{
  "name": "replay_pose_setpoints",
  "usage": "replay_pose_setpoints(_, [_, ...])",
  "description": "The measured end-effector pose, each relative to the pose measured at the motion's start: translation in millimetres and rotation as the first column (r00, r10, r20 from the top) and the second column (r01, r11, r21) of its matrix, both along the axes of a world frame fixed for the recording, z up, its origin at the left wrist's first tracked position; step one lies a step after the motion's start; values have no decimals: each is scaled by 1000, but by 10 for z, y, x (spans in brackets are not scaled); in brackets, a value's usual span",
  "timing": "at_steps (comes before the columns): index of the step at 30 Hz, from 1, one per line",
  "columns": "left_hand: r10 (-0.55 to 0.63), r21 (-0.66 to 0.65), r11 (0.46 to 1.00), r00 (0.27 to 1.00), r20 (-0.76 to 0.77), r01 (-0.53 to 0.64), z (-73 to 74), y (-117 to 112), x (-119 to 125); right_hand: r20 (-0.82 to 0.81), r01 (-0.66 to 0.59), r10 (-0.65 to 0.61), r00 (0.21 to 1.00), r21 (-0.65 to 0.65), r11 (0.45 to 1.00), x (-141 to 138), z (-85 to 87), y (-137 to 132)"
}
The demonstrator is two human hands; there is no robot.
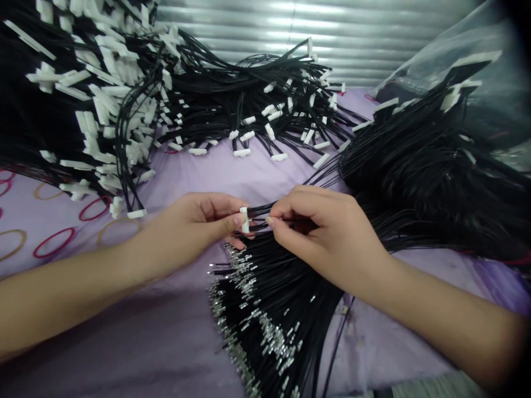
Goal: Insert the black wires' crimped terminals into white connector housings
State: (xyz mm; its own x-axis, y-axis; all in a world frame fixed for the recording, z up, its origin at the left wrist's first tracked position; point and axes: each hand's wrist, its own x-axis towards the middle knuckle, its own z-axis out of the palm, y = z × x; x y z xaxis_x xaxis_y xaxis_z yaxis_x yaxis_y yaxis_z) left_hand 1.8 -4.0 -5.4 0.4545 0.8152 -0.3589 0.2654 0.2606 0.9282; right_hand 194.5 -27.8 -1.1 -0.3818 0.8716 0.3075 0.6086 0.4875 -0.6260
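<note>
My left hand (199, 221) pinches a small white plastic connector (244, 219) between thumb and fingers. My right hand (319, 232) is closed on thin black wires (261, 210) that run into that connector. Both hands meet at the middle of the view, just above a fanned bundle of black wires with bare metal terminals (265, 320). Those wires spread toward me on the purple cloth (166, 342).
A large heap of black wire harnesses with white connectors (103, 105) fills the far left and centre. A thick mass of black wires (431, 182) lies at the right under a clear plastic bag (493, 61). Coloured rubber bands (53, 240) lie at the left. A corrugated metal wall (332, 33) stands behind.
</note>
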Motion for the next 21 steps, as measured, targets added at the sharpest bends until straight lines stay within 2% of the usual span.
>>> replay_pose_setpoints(8, [23,-26,999,999,33,-22,23,-1,17,-50,14,-12,999,39,999,0,20,-28])
replay_pose_setpoints(21, [21,-37,999,997,73,-18,3,-13,-1,-39,39,-37,999,40,998,0,-14,-11])
